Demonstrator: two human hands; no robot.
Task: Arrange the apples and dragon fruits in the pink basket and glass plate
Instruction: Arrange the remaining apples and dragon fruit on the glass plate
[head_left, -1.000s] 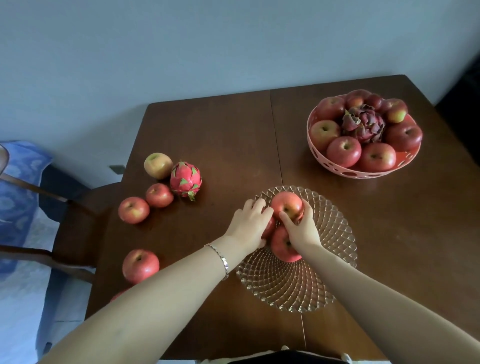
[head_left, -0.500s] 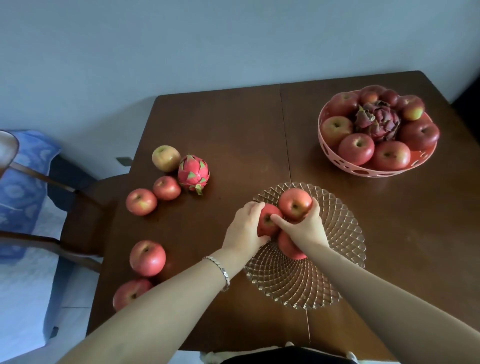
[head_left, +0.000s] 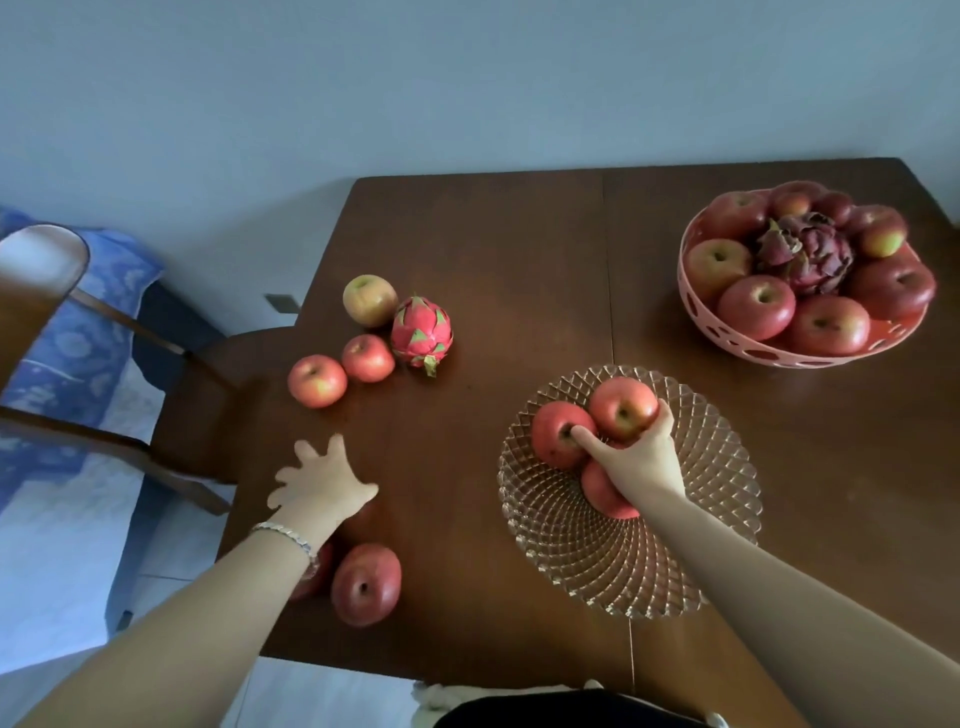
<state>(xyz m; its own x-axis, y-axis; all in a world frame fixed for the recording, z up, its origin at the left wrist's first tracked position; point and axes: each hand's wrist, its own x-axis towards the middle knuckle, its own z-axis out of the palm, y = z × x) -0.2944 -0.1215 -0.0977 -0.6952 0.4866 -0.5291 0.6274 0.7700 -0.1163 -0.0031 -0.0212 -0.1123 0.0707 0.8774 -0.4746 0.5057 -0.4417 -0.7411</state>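
The glass plate (head_left: 675, 561) lies at the table's centre with three red apples (head_left: 558, 431) clustered on it. My right hand (head_left: 639, 457) rests on that cluster, fingers curled around the far apple (head_left: 621, 408). My left hand (head_left: 319, 480) hovers over the table's left side, fingers spread and holding nothing. A bright pink dragon fruit (head_left: 421, 332) lies at the left beside a yellowish apple (head_left: 369, 300) and two red apples (head_left: 317, 380). Two more apples (head_left: 366, 583) sit near my left wrist. The pink basket (head_left: 727, 338) at the far right holds several apples and a dark dragon fruit (head_left: 805, 252).
The brown wooden table (head_left: 493, 249) stands against a pale wall. A wooden chair (head_left: 171, 415) sits at its left side over a blue patterned cloth (head_left: 67, 332). One apple is partly hidden under my left forearm.
My left hand has let go of the apples on the plate and swung left over the table with its fingers spread. My right hand stays on the apple cluster.
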